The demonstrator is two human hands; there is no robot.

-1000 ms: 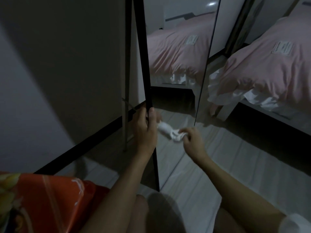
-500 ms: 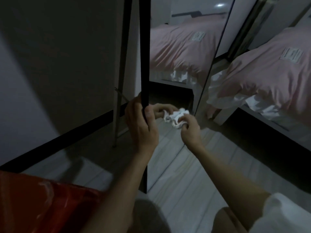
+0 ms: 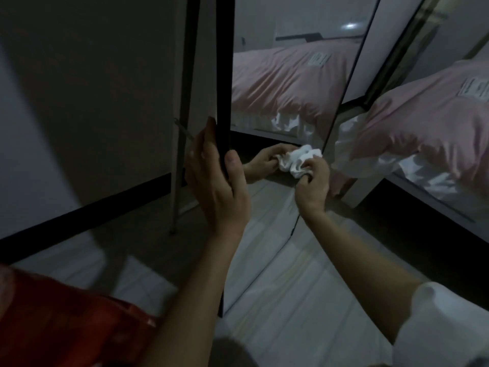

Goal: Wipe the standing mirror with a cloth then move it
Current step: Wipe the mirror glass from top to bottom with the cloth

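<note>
The standing mirror (image 3: 280, 96) with a black frame rises in the centre of the head view, its glass reflecting a pink bed and my right hand. My left hand (image 3: 215, 181) grips the mirror's left frame edge, thumb on the front and fingers behind it. My right hand (image 3: 313, 185) holds a crumpled white cloth (image 3: 300, 161) pressed against the lower glass near the mirror's right edge. A thin rear support leg (image 3: 182, 128) of the mirror stands behind the frame on the left.
A grey wall with a dark skirting board (image 3: 79, 218) runs along the left. A bed with a pink duvet (image 3: 423, 123) stands at the right. Pale floor (image 3: 304, 300) stretches below. An orange-red garment (image 3: 66, 321) fills the lower left corner.
My right hand has bunched the cloth and carried it up and rightward across the lower glass. My left hand keeps its grip on the frame, and the view has moved closer.
</note>
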